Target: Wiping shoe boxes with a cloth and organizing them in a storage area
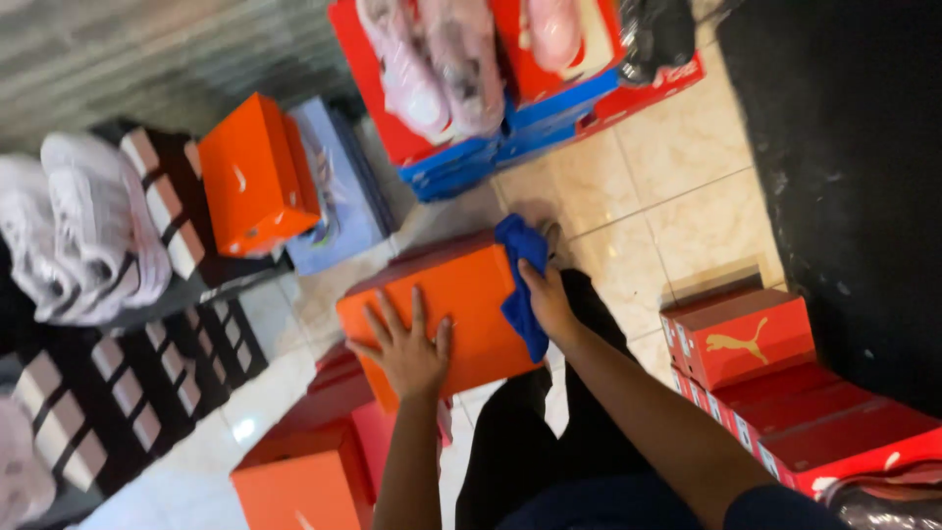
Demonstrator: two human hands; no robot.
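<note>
An orange shoe box (461, 294) lies in front of me above the tiled floor. My left hand (407, 345) rests flat on its lid with the fingers spread. At the box's right edge my right hand (546, 299) grips a blue cloth (523, 280) and presses it against the box. My dark trouser legs show below the box.
More orange boxes (253, 177) and a light blue box (339, 186) stand at the left. Red shoe boxes (765, 339) are stacked at the right. Wrapped pale pink shoes (432, 64) lie on red and blue boxes at the top. White shoes (83, 226) sit on a dark patterned rack.
</note>
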